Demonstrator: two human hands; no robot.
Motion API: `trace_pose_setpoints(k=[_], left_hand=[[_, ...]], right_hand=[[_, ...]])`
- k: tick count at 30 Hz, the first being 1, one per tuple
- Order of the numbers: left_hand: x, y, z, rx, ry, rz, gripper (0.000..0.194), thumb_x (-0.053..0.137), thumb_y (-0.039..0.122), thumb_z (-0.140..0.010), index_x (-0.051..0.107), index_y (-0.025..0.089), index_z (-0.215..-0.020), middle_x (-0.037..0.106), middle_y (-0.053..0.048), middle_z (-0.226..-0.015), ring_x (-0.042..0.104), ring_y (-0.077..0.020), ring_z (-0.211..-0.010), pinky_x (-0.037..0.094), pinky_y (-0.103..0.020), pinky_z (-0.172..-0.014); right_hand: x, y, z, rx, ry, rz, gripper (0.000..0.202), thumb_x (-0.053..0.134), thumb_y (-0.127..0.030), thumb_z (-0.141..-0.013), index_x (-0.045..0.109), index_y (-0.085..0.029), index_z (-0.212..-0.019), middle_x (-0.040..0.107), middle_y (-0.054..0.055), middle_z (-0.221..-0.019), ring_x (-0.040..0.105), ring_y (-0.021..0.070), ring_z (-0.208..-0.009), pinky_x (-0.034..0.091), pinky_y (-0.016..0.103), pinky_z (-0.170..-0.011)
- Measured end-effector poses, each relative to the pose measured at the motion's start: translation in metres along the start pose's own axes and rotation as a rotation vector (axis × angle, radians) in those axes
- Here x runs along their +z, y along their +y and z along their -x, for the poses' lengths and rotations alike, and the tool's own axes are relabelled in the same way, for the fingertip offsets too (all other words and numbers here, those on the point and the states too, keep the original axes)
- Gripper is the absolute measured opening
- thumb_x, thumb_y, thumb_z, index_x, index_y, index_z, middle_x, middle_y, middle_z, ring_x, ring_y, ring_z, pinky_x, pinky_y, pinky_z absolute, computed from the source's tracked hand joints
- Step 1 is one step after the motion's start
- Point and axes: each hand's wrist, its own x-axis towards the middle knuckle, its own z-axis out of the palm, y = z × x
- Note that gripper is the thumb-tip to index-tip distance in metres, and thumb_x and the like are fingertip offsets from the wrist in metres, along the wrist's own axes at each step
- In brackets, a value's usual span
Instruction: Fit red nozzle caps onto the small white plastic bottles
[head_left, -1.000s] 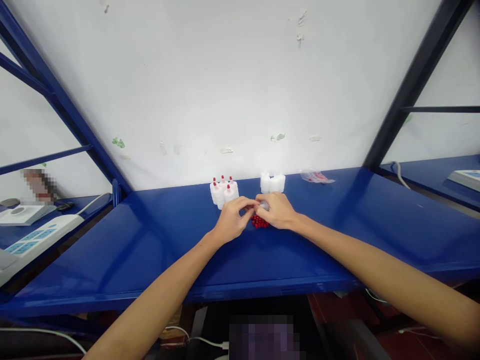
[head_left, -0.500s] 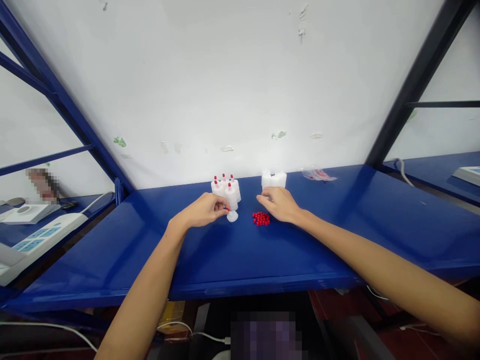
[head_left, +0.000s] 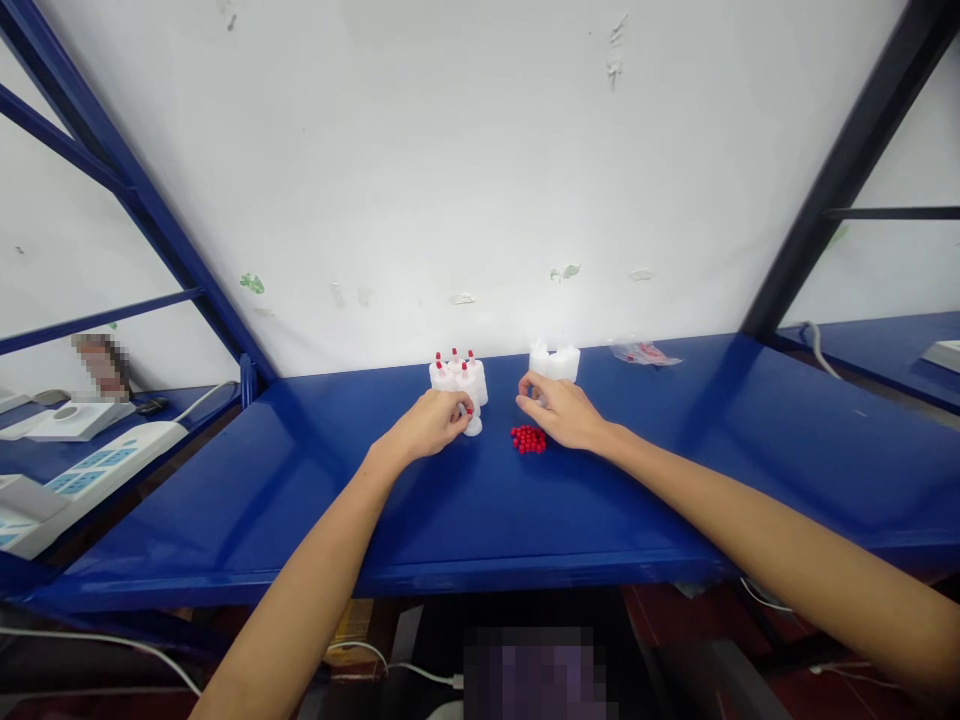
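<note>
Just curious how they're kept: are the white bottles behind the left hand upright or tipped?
Upright: the white bottles behind the left hand stand with their red tips pointing up.

Open gap between bottle groups (head_left: 466,380) (head_left: 562,364), red caps (head_left: 529,439) nearer

Hands: two were present, the left hand (head_left: 437,420) and the right hand (head_left: 562,408).
Capped bottles (head_left: 468,384): five red tips were counted in the standing group.
Held bottle (head_left: 472,426): one was at the left fingers, red-tipped, making six.
Plain bottles (head_left: 559,364): at least two stood grouped; overlap hid the exact number.
Loose caps (head_left: 529,439): roughly twenty lay in one cluster, too tightly packed for an exact count.
Bag (head_left: 645,353): one lay on the table (head_left: 637,510).
</note>
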Motion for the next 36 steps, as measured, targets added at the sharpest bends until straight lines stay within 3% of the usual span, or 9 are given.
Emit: trace_pose_setpoints(k=[5,18,27,30,36], left_hand=[[-0.005,-0.006,0.001,-0.025,-0.001,-0.022,0.017,0.055,0.018,-0.084,0.071,0.017,-0.089,0.064,0.000,-0.064,0.056,-0.0122,-0.055,0.037,-0.023,-0.056],[0.003,-0.005,-0.002,-0.061,0.083,-0.104,0.020,0.054,0.026,-0.091,0.071,0.015,-0.096,0.071,-0.005,-0.072,0.062,-0.0155,-0.061,0.042,-0.025,-0.062],[-0.007,-0.013,0.001,-0.102,0.100,-0.157,0.021,0.059,0.027,-0.088,0.072,0.016,-0.100,0.069,-0.004,-0.069,0.062,-0.0163,-0.062,0.043,-0.027,-0.063],[-0.008,-0.010,0.001,-0.028,0.190,-0.111,0.020,0.062,0.029,-0.089,0.070,0.017,-0.101,0.067,-0.001,-0.066,0.061,-0.0145,-0.060,0.044,-0.026,-0.062],[0.014,0.019,-0.005,0.316,0.576,0.126,0.019,0.068,0.032,-0.088,0.069,0.017,-0.099,0.072,-0.002,-0.080,0.064,-0.0104,-0.066,0.052,-0.022,-0.067]], right_hand=[[0.002,0.003,-0.001,-0.024,-0.022,-0.001,0.021,0.045,-0.038,-0.093,0.057,-0.022,-0.090,0.057,-0.003,-0.059,0.050,0.0150,-0.055,0.029,0.027,-0.059],[0.002,0.002,-0.002,-0.037,-0.038,0.002,0.021,0.044,-0.037,-0.094,0.059,-0.022,-0.089,0.055,-0.004,-0.058,0.048,0.0140,-0.054,0.029,0.027,-0.058],[0.001,0.001,-0.001,-0.039,-0.072,-0.009,0.024,0.044,-0.038,-0.095,0.060,-0.021,-0.089,0.060,-0.001,-0.064,0.049,0.0139,-0.058,0.028,0.027,-0.058],[0.000,0.001,0.000,-0.049,-0.077,-0.034,0.026,0.044,-0.039,-0.095,0.060,-0.020,-0.088,0.058,-0.002,-0.063,0.049,0.0140,-0.058,0.028,0.028,-0.059],[-0.003,-0.005,0.004,-0.196,-0.108,-0.194,0.031,0.041,-0.045,-0.097,0.058,-0.020,-0.091,0.058,-0.001,-0.070,0.050,0.0147,-0.062,0.031,0.028,-0.062]])
